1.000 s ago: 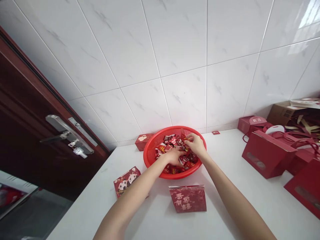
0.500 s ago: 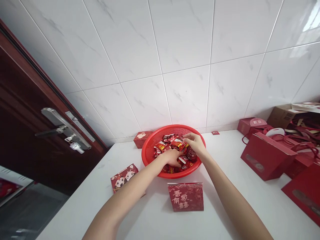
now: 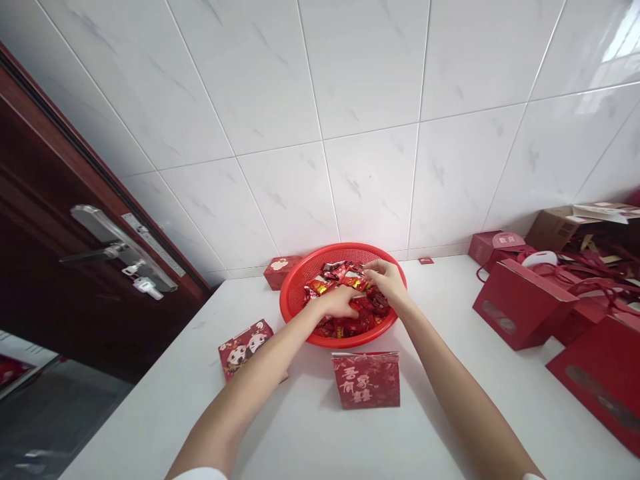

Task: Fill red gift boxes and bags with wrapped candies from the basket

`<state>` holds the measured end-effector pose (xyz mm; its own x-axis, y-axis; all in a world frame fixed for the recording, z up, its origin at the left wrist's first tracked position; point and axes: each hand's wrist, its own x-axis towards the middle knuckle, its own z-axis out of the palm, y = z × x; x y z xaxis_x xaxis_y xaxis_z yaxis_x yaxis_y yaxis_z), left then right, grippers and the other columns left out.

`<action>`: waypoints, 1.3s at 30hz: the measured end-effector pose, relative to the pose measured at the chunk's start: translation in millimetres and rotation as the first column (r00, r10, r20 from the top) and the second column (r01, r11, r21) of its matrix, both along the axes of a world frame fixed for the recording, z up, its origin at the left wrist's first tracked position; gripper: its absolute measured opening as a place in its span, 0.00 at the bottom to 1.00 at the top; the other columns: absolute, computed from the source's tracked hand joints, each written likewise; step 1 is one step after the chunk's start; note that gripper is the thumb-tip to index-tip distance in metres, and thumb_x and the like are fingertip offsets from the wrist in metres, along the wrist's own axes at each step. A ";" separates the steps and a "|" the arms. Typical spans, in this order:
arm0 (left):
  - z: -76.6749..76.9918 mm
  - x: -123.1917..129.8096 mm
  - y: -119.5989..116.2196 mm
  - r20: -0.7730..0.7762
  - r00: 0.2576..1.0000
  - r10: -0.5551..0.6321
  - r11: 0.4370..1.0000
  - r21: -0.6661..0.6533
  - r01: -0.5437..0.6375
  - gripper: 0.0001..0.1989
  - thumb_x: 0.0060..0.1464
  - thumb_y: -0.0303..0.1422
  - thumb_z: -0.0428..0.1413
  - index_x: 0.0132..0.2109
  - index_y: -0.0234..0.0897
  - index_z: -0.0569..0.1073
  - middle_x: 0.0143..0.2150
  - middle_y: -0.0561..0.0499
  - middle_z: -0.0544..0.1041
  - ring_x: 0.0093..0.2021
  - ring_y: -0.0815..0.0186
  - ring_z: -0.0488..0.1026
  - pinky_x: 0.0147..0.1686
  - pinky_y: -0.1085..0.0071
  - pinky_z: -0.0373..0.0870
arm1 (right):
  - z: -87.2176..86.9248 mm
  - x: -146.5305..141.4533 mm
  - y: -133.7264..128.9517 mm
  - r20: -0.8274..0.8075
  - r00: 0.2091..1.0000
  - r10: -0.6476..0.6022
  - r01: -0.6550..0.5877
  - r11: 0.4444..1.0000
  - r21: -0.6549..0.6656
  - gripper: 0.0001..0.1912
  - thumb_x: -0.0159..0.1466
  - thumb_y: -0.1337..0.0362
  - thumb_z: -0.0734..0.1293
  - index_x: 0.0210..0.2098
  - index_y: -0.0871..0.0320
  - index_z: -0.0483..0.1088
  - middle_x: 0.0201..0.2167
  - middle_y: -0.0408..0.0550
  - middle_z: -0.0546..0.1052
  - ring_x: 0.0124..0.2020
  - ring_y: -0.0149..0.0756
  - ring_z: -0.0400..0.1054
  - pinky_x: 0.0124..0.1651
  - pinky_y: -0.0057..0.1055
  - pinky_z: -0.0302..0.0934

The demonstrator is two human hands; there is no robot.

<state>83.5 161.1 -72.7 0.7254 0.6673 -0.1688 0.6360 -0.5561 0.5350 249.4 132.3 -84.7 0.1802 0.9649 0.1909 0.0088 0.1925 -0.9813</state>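
A red plastic basket (image 3: 295, 320) stands near the wall, with many red wrapped candies (image 3: 363, 325) inside it. Both my hands reach into it. My left hand (image 3: 340, 301) lies over the candies, thumb apart from the fingers; its fingertips are partly hidden. At the basket's right side, my right hand (image 3: 386, 280) has its fingers bent towards the thumb among the candies, and what is between them cannot be made out. In front of the basket stands a red box with gold characters (image 3: 367, 383), its top edge facing up. A red box with cartoon faces (image 3: 240, 350) lies beside my left forearm.
Another small red box (image 3: 279, 273) sits behind the basket on its left. Several red gift boxes with handles (image 3: 520, 307) crowd the right side, with a cardboard box (image 3: 547, 230) behind them. A small red packet (image 3: 426, 261) lies by the wall. The dark door (image 3: 65, 280) borders the left.
The whole view has shifted slightly. Both hands stay in the basket; my left hand has lifted a little and more red candies show below it. The boxes have not moved.
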 end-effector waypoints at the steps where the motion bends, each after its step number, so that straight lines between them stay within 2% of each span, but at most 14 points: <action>1: 2.2 -3.5 2.1 0.071 0.996 0.046 0.999 -0.011 -0.046 0.11 0.43 0.26 0.62 0.38 0.36 0.78 0.37 0.50 0.81 0.40 0.57 0.76 0.44 0.66 0.71 | -0.5 0.4 0.9 -0.010 1.000 -0.005 0.005 1.000 0.000 0.09 0.51 0.60 0.68 0.30 0.57 0.73 0.30 0.46 0.78 0.35 0.38 0.72 0.37 0.32 0.66; 4: 7.1 -12.9 7.9 0.272 0.945 0.183 0.983 -0.059 -0.174 0.13 0.51 0.30 0.59 0.45 0.34 0.75 0.42 0.48 0.80 0.44 0.58 0.77 0.46 0.66 0.72 | -0.7 0.8 3.3 -0.037 0.999 -0.003 0.002 1.000 -0.022 0.09 0.53 0.58 0.69 0.30 0.57 0.73 0.31 0.47 0.79 0.37 0.39 0.73 0.38 0.32 0.67; 7: 6.1 -17.7 11.6 0.483 0.788 0.381 0.921 -0.270 -0.280 0.16 0.52 0.34 0.61 0.47 0.32 0.73 0.41 0.46 0.80 0.43 0.58 0.77 0.46 0.63 0.72 | 2.0 -1.0 2.9 -0.063 0.996 0.059 -0.064 0.995 -0.074 0.10 0.56 0.56 0.71 0.31 0.57 0.73 0.32 0.47 0.79 0.36 0.39 0.75 0.35 0.31 0.69; 9: 3.5 -18.2 12.9 0.552 0.681 0.482 0.869 -0.401 -0.290 0.18 0.50 0.36 0.65 0.46 0.32 0.73 0.38 0.46 0.80 0.41 0.57 0.78 0.45 0.61 0.73 | 5.0 -3.0 0.3 -0.081 0.989 0.127 -0.136 0.984 -0.112 0.11 0.57 0.56 0.72 0.33 0.57 0.72 0.32 0.48 0.79 0.33 0.38 0.76 0.32 0.30 0.71; 12: 1.1 -17.0 13.3 0.590 0.627 0.508 0.851 -0.457 -0.259 0.20 0.48 0.39 0.67 0.44 0.33 0.73 0.38 0.46 0.80 0.41 0.58 0.78 0.45 0.61 0.73 | 9.2 -5.0 -4.8 -0.107 0.966 0.236 -0.251 0.955 -0.161 0.13 0.59 0.56 0.73 0.38 0.57 0.72 0.34 0.48 0.80 0.28 0.36 0.77 0.29 0.31 0.73; 16: 3.1 -15.1 11.6 0.633 0.555 0.540 0.815 -0.557 -0.158 0.21 0.48 0.39 0.69 0.45 0.32 0.75 0.39 0.44 0.80 0.41 0.56 0.79 0.44 0.61 0.74 | 10.2 -4.3 -7.6 -0.160 0.918 0.364 -0.391 0.898 -0.204 0.22 0.55 0.62 0.78 0.45 0.56 0.68 0.30 0.44 0.80 0.29 0.36 0.79 0.30 0.28 0.74; 18: 4.6 -14.2 10.7 0.637 0.527 0.562 0.792 -0.599 -0.120 0.21 0.49 0.39 0.69 0.46 0.31 0.75 0.40 0.43 0.81 0.41 0.56 0.79 0.43 0.61 0.75 | 8.6 -3.6 -6.6 -0.169 0.915 0.366 -0.396 0.892 -0.217 0.25 0.53 0.63 0.79 0.46 0.57 0.67 0.27 0.43 0.79 0.28 0.36 0.78 0.29 0.27 0.73; 23: 5.9 -12.0 9.5 0.621 0.499 0.605 0.766 -0.625 -0.150 0.19 0.49 0.37 0.68 0.46 0.34 0.75 0.43 0.45 0.81 0.45 0.58 0.78 0.48 0.62 0.73 | 4.8 -3.5 -3.7 -0.181 0.922 0.342 -0.379 0.893 -0.244 0.23 0.53 0.63 0.80 0.43 0.59 0.69 0.27 0.44 0.79 0.25 0.38 0.79 0.28 0.29 0.74; 25: 5.7 -11.6 9.6 0.637 0.497 0.589 0.781 -0.608 -0.145 0.19 0.47 0.37 0.69 0.45 0.35 0.75 0.43 0.46 0.81 0.45 0.58 0.78 0.51 0.61 0.72 | 4.8 -3.5 -3.6 -0.189 0.927 0.324 -0.364 0.899 -0.243 0.22 0.54 0.63 0.80 0.43 0.59 0.69 0.27 0.45 0.78 0.25 0.38 0.79 0.28 0.30 0.75; 29: 5.5 -11.8 9.7 0.735 0.501 0.456 0.877 -0.468 -0.112 0.20 0.41 0.33 0.71 0.43 0.36 0.77 0.42 0.49 0.80 0.47 0.59 0.76 0.57 0.58 0.68 | 6.6 -2.9 -4.8 -0.197 0.929 0.312 -0.354 0.905 -0.237 0.21 0.56 0.64 0.79 0.44 0.60 0.69 0.28 0.46 0.79 0.26 0.37 0.79 0.31 0.31 0.76; 31: 5.3 -11.8 9.7 0.765 0.500 0.405 0.904 -0.416 -0.096 0.20 0.40 0.33 0.72 0.42 0.36 0.77 0.43 0.49 0.80 0.48 0.58 0.76 0.57 0.58 0.68 | 7.2 -2.4 -5.4 -0.196 0.927 0.319 -0.361 0.901 -0.241 0.22 0.55 0.65 0.78 0.46 0.61 0.70 0.29 0.45 0.79 0.27 0.36 0.78 0.32 0.30 0.76; 36: 5.5 -11.4 10.0 0.782 0.498 0.374 0.920 -0.379 -0.096 0.20 0.42 0.35 0.71 0.43 0.36 0.78 0.46 0.47 0.81 0.53 0.53 0.75 0.56 0.56 0.67 | 5.7 -1.4 -5.8 -0.159 0.922 0.353 -0.383 0.894 -0.233 0.31 0.52 0.69 0.79 0.52 0.60 0.69 0.28 0.43 0.80 0.32 0.35 0.77 0.31 0.26 0.72; 39: 6.2 -11.1 10.5 0.786 0.503 0.359 0.928 -0.357 -0.105 0.20 0.42 0.36 0.70 0.44 0.36 0.78 0.47 0.46 0.81 0.53 0.52 0.75 0.57 0.55 0.67 | 4.0 -1.1 -5.2 -0.144 0.920 0.365 -0.388 0.899 -0.202 0.28 0.51 0.66 0.80 0.49 0.61 0.70 0.27 0.43 0.80 0.31 0.35 0.76 0.32 0.27 0.71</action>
